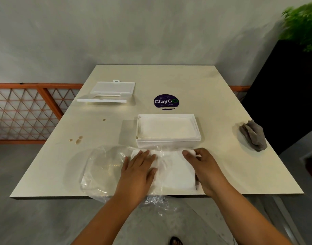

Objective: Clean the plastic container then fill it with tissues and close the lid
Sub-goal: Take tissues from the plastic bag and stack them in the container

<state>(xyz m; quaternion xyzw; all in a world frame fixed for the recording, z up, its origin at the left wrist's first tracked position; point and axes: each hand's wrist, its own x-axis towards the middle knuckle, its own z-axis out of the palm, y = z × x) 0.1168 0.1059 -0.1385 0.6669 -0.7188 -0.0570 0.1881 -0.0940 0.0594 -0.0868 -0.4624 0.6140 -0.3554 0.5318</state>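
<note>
The cream table (196, 82) carries all items. A clear plastic bag (102, 167) lies at the near edge, partly overhanging it. The white container (168, 141) sits at centre, open, long axis left-right, already holding tissues (166, 128). Its lid (109, 91) rests well apart at far left, long axis likewise left-right. A tissue stack (174, 171) lies just before the container. The left hand (139, 167) presses flat on the stack, fingers straight. The right hand (203, 163) pinches the stack's far right corner. A grey cloth (253, 135) sits at right; a round sticker (166, 102) lies beyond the container.
</note>
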